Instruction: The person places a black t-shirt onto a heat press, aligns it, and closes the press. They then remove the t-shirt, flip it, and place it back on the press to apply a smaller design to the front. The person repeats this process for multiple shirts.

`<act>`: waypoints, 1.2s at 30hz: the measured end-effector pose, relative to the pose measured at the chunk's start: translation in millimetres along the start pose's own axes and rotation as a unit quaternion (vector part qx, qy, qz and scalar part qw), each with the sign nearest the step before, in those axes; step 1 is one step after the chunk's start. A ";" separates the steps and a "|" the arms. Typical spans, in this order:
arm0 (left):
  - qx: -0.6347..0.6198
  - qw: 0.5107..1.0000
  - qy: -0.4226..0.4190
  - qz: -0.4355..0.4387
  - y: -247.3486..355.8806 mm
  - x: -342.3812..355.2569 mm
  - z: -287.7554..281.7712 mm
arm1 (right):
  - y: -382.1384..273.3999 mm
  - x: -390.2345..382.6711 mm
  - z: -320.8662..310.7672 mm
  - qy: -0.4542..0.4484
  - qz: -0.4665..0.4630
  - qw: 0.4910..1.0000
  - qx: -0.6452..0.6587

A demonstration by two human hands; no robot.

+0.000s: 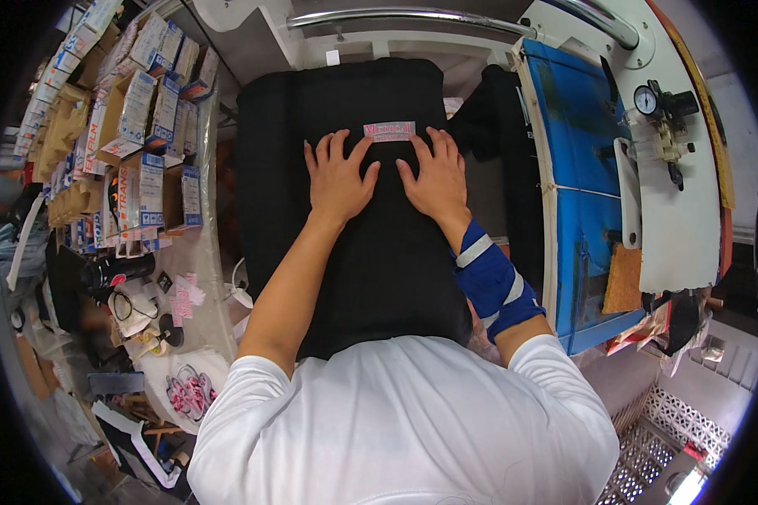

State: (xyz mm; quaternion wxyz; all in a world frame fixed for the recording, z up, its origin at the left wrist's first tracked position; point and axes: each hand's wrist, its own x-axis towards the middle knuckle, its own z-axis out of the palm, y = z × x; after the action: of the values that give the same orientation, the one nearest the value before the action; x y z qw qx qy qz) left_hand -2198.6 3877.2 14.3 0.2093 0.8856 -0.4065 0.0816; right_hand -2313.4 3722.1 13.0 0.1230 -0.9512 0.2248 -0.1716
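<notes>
A small pale label with pink lettering point(389, 131) lies near the top of a black cloth-covered pad point(358, 282). My left hand point(338, 177) rests on the cloth with fingers spread, its index fingertip at the label's left end. Mirroring it on the other side, my right hand point(436, 179) has its fingers apart, with the index fingertip at or just beside the label's right end. Both hands look open, palms down. A blue wrap with pale reflective bands point(501, 282) covers my right forearm.
Cardboard boxes point(147, 118) crowd the left bench point(194, 316), with cords and pink scraps. To the right stand a blue-topped machine section point(581, 109) and a pressure gauge with valve point(648, 99). A chrome bar point(408, 18) crosses behind the pad. Black cloth point(492, 109) hangs beside it.
</notes>
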 end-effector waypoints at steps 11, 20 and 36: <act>0.008 0.989 0.140 -0.039 -186.0 84.3 -7.2 | 37.5 116.4 31.7 0.089 -0.065 0.994 0.000; 0.003 0.991 -0.099 -0.091 -225.0 122.5 -34.2 | 43.6 170.5 20.6 -0.152 0.081 0.985 -0.026; 0.031 0.937 -0.033 -0.347 -198.3 81.0 -56.3 | 60.6 161.0 5.0 -0.147 0.311 0.939 0.000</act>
State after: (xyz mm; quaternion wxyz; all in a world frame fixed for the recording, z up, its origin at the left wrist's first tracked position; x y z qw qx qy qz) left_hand -1994.5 3961.7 30.0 0.1835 0.9798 -0.0779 -0.0129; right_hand -2199.7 3594.6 33.2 0.2019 -0.8484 0.4891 0.0167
